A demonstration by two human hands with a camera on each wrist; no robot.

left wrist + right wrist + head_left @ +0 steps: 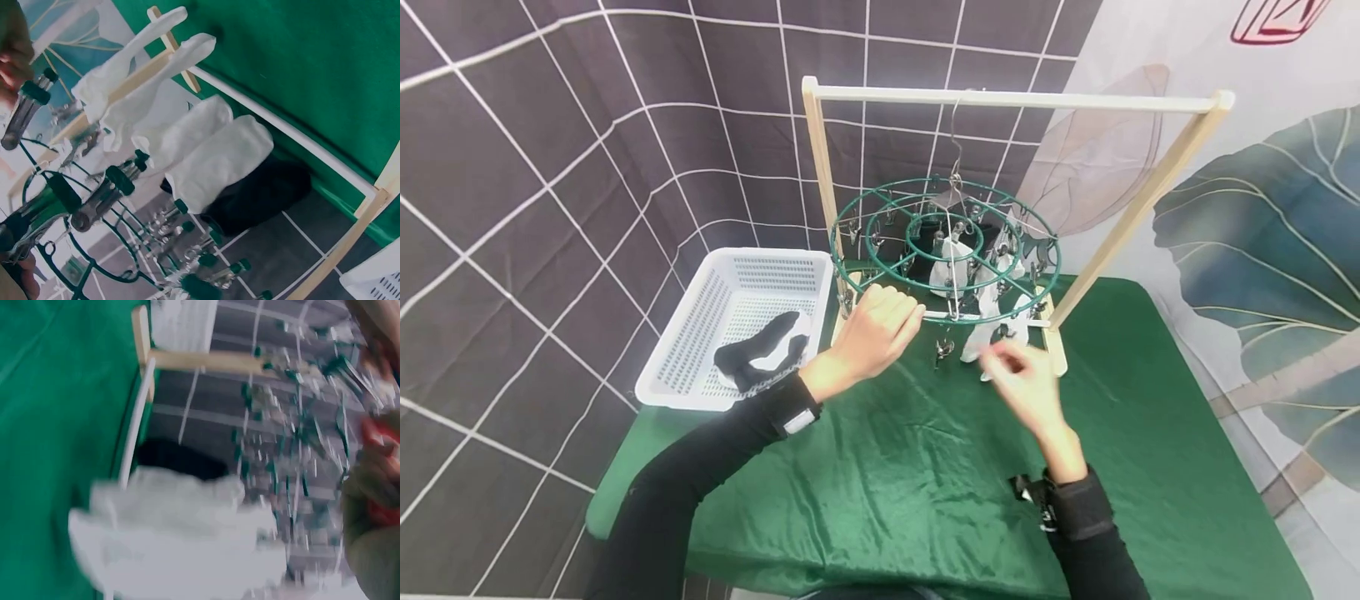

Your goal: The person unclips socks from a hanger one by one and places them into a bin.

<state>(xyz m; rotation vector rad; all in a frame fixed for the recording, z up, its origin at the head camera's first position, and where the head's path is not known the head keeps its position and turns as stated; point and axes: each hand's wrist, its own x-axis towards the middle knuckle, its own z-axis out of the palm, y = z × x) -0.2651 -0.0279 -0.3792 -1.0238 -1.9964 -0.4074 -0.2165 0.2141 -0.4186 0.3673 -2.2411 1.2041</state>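
Note:
A round green clip hanger [880,265] hangs by its hook from a wooden stand. My left hand [880,329] curls its fingers at the hanger's near left rim and appears to grip it; in the left wrist view metal clips [103,197] hang close by. My right hand [1022,379], blurred, is off the near right rim with its fingers loosely bent. Nothing shows clearly between them. White socks [222,164] and a black sock [269,190] hang from the clips. One white sock [981,340] hangs just beyond the right hand.
A white plastic basket [681,333] stands on the left, holding a dark-and-white sock bundle [760,350]. The wooden stand [1150,196] rises around the hanger on a green-covered table [880,500]. A dark tiled-pattern curtain [737,142] lies behind.

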